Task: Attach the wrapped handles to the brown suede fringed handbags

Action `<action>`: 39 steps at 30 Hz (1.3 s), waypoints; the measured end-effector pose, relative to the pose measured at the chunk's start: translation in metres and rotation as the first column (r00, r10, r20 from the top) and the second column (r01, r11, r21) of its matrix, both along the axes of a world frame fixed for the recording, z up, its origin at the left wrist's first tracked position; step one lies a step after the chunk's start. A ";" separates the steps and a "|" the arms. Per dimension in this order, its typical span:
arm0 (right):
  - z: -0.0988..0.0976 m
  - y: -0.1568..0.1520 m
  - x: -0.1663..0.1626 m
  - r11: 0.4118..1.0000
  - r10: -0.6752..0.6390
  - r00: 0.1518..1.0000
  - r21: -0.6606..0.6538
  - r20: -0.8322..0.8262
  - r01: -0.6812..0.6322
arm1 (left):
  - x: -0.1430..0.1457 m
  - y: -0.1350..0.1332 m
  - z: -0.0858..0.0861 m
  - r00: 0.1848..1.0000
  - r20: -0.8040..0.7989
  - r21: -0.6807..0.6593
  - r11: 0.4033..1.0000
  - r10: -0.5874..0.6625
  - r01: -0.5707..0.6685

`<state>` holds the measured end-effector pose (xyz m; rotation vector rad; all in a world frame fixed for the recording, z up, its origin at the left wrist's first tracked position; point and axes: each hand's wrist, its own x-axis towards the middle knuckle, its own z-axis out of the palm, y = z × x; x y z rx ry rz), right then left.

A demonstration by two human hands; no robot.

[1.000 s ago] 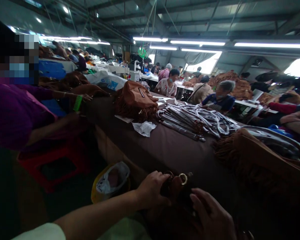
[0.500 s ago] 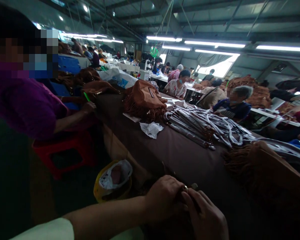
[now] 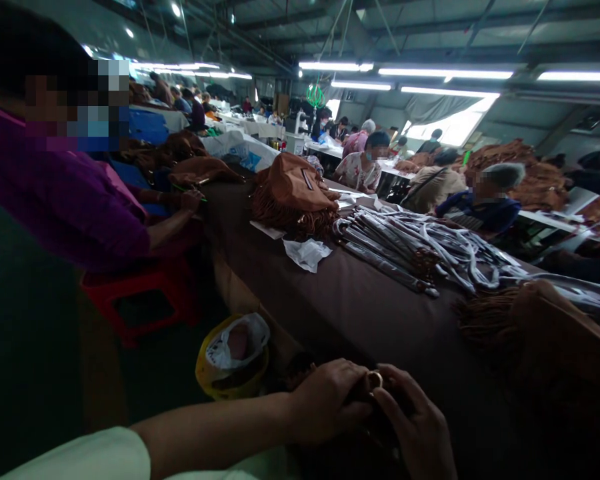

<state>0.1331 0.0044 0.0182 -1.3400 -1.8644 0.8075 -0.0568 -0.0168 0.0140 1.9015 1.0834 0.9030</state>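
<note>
My left hand (image 3: 327,399) and my right hand (image 3: 420,427) are closed together on a dark brown leather piece with a gold metal ring (image 3: 375,379) at the near edge of the long table (image 3: 360,313). The ring shows between my fingertips; the rest of the piece is hidden under my hands. A brown fringed bag (image 3: 545,327) lies to the right of my hands.
A bundle of wrapped straps (image 3: 410,250), a crumpled white paper (image 3: 307,253) and another brown fringed bag (image 3: 295,197) lie further along the table. A person in purple (image 3: 70,200) works at the left by a red stool (image 3: 140,300). A yellow bin (image 3: 233,357) stands below.
My hands have closed together over the leather piece, so the ring now shows between the fingertips. The view shifted slightly left; the person in purple lowered the arm to the table.
</note>
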 end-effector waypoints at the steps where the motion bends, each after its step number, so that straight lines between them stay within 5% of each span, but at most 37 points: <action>1: 0.000 0.001 -0.001 0.999 0.003 0.999 -0.036 -0.043 -0.004 | 0.000 0.000 -0.002 1.000 -0.006 -0.014 1.000 0.010 -0.010; 5: -0.005 0.006 0.001 0.980 0.035 0.986 -0.189 -0.161 -0.065 | 0.002 -0.003 -0.014 0.999 0.024 -0.100 0.994 0.038 -0.035; 10: -0.024 0.005 0.005 0.901 -0.117 0.946 -0.434 -0.302 -0.027 | 0.001 -0.005 -0.029 0.993 0.111 -0.162 0.987 0.038 -0.020; 12: -0.031 0.002 0.003 0.934 -0.091 0.965 -0.357 -0.246 -0.003 | -0.001 -0.005 -0.033 0.990 0.136 -0.175 0.985 0.038 -0.014; 15: -0.040 -0.004 -0.002 0.999 -0.006 0.999 -0.042 -0.036 0.004 | -0.003 -0.005 -0.036 0.983 0.172 -0.240 0.971 0.056 -0.013; 19: -0.052 -0.011 -0.005 0.984 0.001 0.998 0.180 0.060 -0.012 | -0.006 -0.005 -0.039 0.974 0.209 -0.312 0.950 0.086 -0.017; 25: -0.037 0.002 0.003 0.987 0.159 0.987 -0.023 -0.002 -0.159 | -0.011 -0.003 -0.038 0.988 0.141 -0.341 0.933 -0.067 0.112; 31: -0.019 0.018 -0.007 0.933 0.113 0.989 -0.332 -0.098 -0.140 | -0.012 -0.003 -0.034 0.981 0.155 -0.327 0.930 -0.121 0.166; 39: -0.025 0.002 -0.012 0.966 0.088 0.996 -0.246 0.003 -0.085 | -0.010 0.002 -0.041 0.978 0.203 -0.392 0.912 -0.044 0.123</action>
